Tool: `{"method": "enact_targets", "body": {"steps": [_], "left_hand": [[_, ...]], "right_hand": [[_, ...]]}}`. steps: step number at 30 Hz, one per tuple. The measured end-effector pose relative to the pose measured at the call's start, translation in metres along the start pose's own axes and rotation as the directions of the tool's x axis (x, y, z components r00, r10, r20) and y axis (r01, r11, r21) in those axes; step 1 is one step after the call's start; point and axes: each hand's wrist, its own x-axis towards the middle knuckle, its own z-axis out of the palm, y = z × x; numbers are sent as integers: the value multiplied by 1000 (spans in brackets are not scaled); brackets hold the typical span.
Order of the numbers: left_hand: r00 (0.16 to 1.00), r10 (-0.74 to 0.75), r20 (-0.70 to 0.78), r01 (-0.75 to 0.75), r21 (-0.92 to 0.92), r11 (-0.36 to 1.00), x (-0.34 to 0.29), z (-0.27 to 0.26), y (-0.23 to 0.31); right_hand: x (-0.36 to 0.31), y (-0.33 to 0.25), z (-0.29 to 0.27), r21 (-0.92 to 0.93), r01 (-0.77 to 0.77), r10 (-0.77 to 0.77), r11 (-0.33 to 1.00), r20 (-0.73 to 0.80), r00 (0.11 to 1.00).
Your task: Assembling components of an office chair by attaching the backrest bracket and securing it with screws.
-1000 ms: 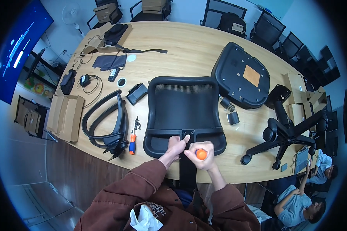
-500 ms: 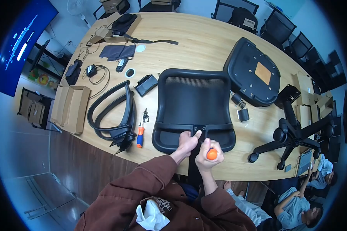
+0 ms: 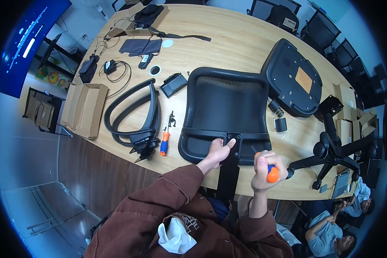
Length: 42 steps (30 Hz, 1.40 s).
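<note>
A black mesh chair backrest (image 3: pixel 228 101) lies on the table in front of me. A flat black bar (image 3: pixel 228 178) is joined at its lower crosspiece, with screw heads at the joint, and sticks out over the table edge. My left hand (image 3: pixel 219 151) grips that joint, thumb on top beside the screws, other fingers partly hidden. To the right, my right hand (image 3: pixel 261 172) is closed round a screwdriver (image 3: pixel 273 174) with an orange and blue handle, held apart from the backrest. A second screwdriver (image 3: pixel 164 144) lies left of the backrest, below several black screws (image 3: pixel 172 119).
Black armrests (image 3: pixel 154 118) and an open cardboard box (image 3: pixel 90 109) lie at left. The chair seat (image 3: pixel 284 79), a spring part (image 3: pixel 276 109) and a wheeled base (image 3: pixel 329 148) are at right. Two people (image 3: pixel 327 228) sit beyond the lower right table edge.
My right hand has lifted the screwdriver away from the joint and moved right. My left hand stays on the joint. The whole view has shifted slightly.
</note>
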Motion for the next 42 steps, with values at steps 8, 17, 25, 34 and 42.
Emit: {"method": "enact_targets", "body": {"steps": [8,17,25,34,42], "left_hand": [[976,184,-119,-175,84,981,-28,-8,3],[630,408,-661,-25,508,861,15,-172,-23],[700,485,-524,144,769,623,61,-172,-27],[720,428,-546,276,791,546,75,-170,-18],[944,148,-293,-263,-405,876,-38,-118,-2]], "right_hand": [[-2,11,-51,1,-187,186,982,-92,978],[-13,13,-118,131,-320,344,938,-255,903],[-17,25,-112,256,-422,472,870,-186,862],[-25,10,-95,-386,-301,314,872,-28,949],[-32,-18,-104,-496,-156,231,854,93,969]]}}
